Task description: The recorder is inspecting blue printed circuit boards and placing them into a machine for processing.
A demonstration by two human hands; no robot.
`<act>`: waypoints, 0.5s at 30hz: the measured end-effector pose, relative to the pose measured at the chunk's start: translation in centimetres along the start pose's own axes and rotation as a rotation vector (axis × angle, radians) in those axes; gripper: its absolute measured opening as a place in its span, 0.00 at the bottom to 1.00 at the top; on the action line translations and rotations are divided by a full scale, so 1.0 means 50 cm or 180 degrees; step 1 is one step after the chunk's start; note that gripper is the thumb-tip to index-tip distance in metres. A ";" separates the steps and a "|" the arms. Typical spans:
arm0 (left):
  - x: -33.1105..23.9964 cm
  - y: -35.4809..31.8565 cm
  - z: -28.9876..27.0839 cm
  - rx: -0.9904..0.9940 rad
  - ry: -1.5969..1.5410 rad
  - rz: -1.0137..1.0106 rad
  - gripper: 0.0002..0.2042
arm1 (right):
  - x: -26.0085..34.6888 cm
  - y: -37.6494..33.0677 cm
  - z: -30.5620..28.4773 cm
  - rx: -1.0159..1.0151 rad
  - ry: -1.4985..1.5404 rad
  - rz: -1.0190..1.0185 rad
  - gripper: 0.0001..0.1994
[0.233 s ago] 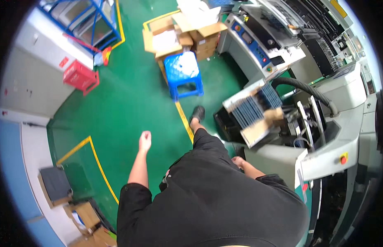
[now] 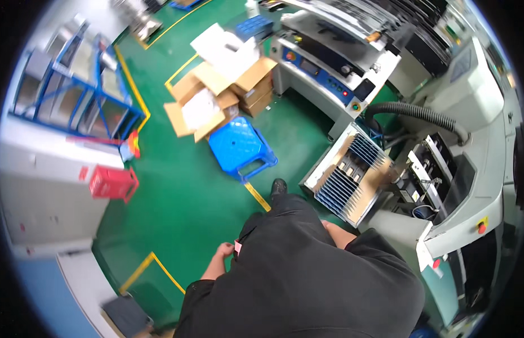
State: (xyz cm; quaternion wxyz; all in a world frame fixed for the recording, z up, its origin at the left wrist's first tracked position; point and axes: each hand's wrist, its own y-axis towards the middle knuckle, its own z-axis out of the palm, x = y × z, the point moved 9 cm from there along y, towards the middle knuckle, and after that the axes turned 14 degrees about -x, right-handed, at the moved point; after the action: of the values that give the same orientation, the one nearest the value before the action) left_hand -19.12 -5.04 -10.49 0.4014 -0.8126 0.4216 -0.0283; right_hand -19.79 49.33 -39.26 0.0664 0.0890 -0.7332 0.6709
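Observation:
My left hand (image 2: 224,249) hangs beside my left hip, its fingers curled in with nothing seen in them. Close by it, a small pink tag-like piece (image 2: 237,246) shows at the side of my black clothing. Of my right arm, the forearm (image 2: 339,235) appears by my right thigh; the right hand's fingers are hidden behind the clothing. To the right of my leg is a tray-like unit (image 2: 324,163) with rows of dark blue slats (image 2: 336,194) and brown board. In front of my dark shoe (image 2: 279,186) stands a blue plastic stool (image 2: 237,143).
Open cardboard boxes (image 2: 177,118) lie beyond the stool. A machine with a blue control panel (image 2: 318,76) and a large pale machine (image 2: 481,169) with a ribbed black hose (image 2: 419,111) line the right. At left are a red box (image 2: 108,183) and a blue-framed rack (image 2: 76,84).
My view has shifted, so the stool and boxes sit lower and further left. My left hand has come from out ahead back to my hip. The right hand is now more hidden.

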 end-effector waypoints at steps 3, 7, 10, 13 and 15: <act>-0.095 0.128 -0.133 0.0130 0.0078 0.0103 0.21 | 0.080 -0.129 0.067 0.0291 0.1302 0.1104 0.17; -0.278 0.334 -0.280 0.0071 -0.0161 0.0714 0.20 | 0.224 -0.428 0.127 -0.0290 0.0949 0.0059 0.22; -0.458 0.490 -0.378 0.0436 -0.0438 0.0911 0.19 | 0.359 -0.467 0.236 -0.0184 0.1115 0.0009 0.21; -0.598 0.632 -0.399 0.0651 0.0001 0.1272 0.15 | 0.529 -0.441 0.256 -0.0186 0.1228 -0.0141 0.20; -0.640 0.799 -0.337 0.1014 0.0588 0.1216 0.14 | 0.636 -0.398 0.233 -0.0205 0.1231 -0.0236 0.20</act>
State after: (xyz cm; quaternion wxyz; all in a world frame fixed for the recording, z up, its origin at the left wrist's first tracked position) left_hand -72.64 -5.83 -16.74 0.4822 -0.6388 0.5924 -0.0921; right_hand -46.19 34.74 -14.08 0.2335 -0.0167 -0.7242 0.6487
